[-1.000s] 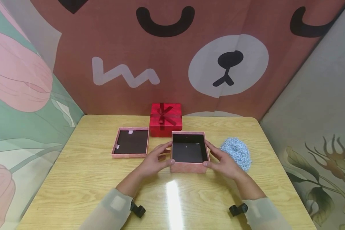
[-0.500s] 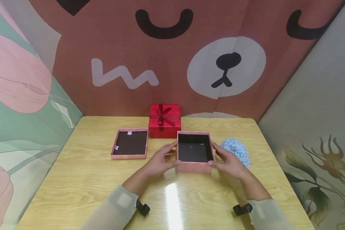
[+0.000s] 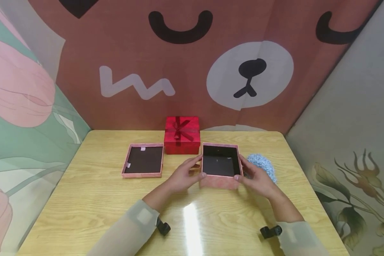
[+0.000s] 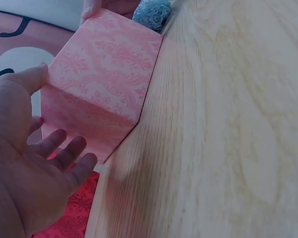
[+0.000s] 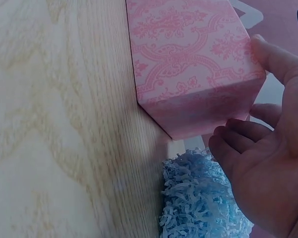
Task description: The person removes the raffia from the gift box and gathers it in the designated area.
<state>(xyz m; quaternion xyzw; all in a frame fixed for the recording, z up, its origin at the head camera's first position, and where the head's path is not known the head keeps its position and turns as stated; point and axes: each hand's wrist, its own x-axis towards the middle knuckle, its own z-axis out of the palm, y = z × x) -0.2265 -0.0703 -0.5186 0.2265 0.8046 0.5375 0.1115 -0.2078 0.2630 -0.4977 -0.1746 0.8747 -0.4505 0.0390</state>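
An open pink patterned gift box (image 3: 219, 182) with a dark inside is on the table, held between both hands. My left hand (image 3: 184, 175) grips its left side, thumb at the near corner and a finger reaching up to the rim. On the opposite side, my right hand (image 3: 257, 179) holds it with the thumb at the near right rim. In both wrist views the thumbs lie along the top edge while the other fingers meet the side walls. A bundle of light blue shredded paper (image 5: 201, 198) lies just beyond the right hand, partly hidden by it.
The pink lid (image 3: 145, 160) lies upturned to the left, dark lining showing. Behind, near the table's back edge, stands a red gift box (image 3: 182, 145) with a dark red ribbon bow. A bear-print backdrop (image 3: 131, 110) rises right behind the wooden table (image 3: 99, 199).
The pink box has shifted to the right and slightly away, both hands moving along with it. It now sits closer to the blue shredded paper. The lid and red box stay put.
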